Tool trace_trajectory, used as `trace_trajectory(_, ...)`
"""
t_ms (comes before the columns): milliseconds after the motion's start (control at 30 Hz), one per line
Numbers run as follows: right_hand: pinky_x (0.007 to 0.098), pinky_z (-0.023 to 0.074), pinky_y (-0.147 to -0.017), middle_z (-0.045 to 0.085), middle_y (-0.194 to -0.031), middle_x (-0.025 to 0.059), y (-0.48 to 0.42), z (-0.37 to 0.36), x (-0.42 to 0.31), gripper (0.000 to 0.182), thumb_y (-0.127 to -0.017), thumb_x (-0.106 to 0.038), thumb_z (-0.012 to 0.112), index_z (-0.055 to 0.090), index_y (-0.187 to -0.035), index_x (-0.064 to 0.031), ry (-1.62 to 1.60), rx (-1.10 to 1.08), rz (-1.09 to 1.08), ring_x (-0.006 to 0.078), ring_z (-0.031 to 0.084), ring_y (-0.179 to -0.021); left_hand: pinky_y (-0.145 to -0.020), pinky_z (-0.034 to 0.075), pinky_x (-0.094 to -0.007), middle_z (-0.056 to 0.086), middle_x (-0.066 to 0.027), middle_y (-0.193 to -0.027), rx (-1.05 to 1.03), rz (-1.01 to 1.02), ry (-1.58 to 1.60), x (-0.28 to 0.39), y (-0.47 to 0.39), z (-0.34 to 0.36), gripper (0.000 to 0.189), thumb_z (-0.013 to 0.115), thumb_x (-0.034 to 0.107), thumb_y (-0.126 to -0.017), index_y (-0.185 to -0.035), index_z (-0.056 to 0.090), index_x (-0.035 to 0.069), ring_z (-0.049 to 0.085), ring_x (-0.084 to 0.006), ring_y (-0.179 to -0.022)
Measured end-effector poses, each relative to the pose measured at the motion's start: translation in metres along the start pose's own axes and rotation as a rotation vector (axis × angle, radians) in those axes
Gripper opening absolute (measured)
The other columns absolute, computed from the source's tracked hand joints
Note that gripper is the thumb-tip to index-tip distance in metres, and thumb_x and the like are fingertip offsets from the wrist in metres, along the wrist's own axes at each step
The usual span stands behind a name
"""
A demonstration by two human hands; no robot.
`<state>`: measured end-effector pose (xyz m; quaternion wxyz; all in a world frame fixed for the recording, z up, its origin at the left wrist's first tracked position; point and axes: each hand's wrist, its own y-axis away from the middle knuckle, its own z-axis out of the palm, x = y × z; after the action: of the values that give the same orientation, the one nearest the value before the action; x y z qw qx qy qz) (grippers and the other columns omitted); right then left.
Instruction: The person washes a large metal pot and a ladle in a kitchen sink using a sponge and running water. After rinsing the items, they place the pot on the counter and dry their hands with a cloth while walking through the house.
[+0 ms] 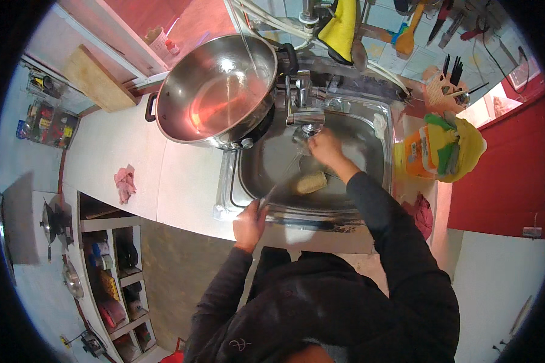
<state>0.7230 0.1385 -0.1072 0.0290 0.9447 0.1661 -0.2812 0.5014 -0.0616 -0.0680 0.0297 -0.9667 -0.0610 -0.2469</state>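
In the head view my left hand [250, 225] is closed round the handle of a long, thin utensil [274, 186], blurred, that slants over the sink's front edge towards the tap. My right hand [327, 147] is just under the spout of the metal tap [305, 119], its fingers curled; whether it holds anything is hidden. Below it, a tan scrubbing pad or loofah [312, 182] lies in the stainless steel sink [263, 159]. Left of the tap, a large two-handled steel pot [218, 90] stands tilted, overlapping the sink's left rim.
A pink cloth [125, 184] lies on the white counter [186, 181]. A wooden cutting board [101, 79] leans at the back left. Right of the sink stand an orange and yellow container [420, 152] with gloves over it and a red cloth [420, 215]. Utensils hang behind, with a yellow glove [340, 31].
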Motion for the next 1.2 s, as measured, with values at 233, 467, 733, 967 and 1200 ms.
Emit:
trace_trajectory(233,0.0406,0.0459,-0.073,0.058,-0.093,0.0068,-0.008,-0.013,-0.001,0.027,-0.074,-0.013,0.051,0.059,-0.100,-0.0134,-0.135,-0.002,0.160,0.0280,0.057,-0.084,-0.056,0.045,-0.0398,0.060,-0.0154,-0.072,-0.031,-0.004,0.047,0.003,-0.002,-0.003,0.026,0.057,0.028,-0.078,-0.093,0.057,0.006,0.058,-0.0333,-0.067)
trace_trajectory(467,0.0388,0.0436,-0.075,0.054,-0.105,0.0101,0.013,0.010,-0.015,0.031,-0.074,-0.007,0.048,0.057,-0.103,-0.0111,0.145,0.123,-0.139,0.0289,0.051,-0.091,-0.059,0.044,-0.0420,0.059,-0.0162,-0.072,-0.094,-0.092,0.136,0.011,-0.010,0.002,0.024,0.055,0.030,-0.079,-0.089,0.057,0.008,0.057,-0.0349,-0.069)
trace_trajectory(733,0.0359,0.0377,-0.090,0.049,-0.113,0.0094,0.056,0.032,-0.063,0.030,-0.075,-0.007,0.048,0.056,-0.103,-0.0076,0.018,0.091,-0.433,0.0289,0.042,-0.110,-0.063,0.042,-0.0452,0.059,-0.0189,-0.075,-0.209,-0.118,-0.004,0.017,-0.034,0.003,0.028,0.050,0.033,-0.081,-0.082,0.055,0.006,0.056,-0.0372,-0.073)
trace_trajectory(967,0.0383,0.0362,-0.090,0.048,-0.113,0.0108,0.034,0.020,-0.030,0.037,-0.071,-0.002,0.050,0.054,-0.107,-0.0076,0.146,0.257,-0.352,0.0298,0.042,-0.110,-0.039,0.024,-0.0194,0.043,0.0047,-0.059,-0.610,-0.587,0.946,0.032,-0.019,-0.002,0.039,0.047,0.042,-0.086,-0.083,0.056,0.005,0.034,-0.0034,-0.045)
trace_trajectory(1200,0.0399,0.0388,-0.084,0.051,-0.106,0.0135,0.023,0.027,-0.010,0.033,-0.075,0.000,0.048,0.054,-0.107,-0.0057,-0.445,0.508,0.040,0.0331,0.046,-0.101,-0.032,0.018,-0.0180,0.032,0.0049,-0.055,-1.166,-1.088,1.908,0.033,-0.010,0.007,0.044,0.031,0.047,-0.090,-0.081,0.047,0.007,0.025,-0.0039,-0.039)
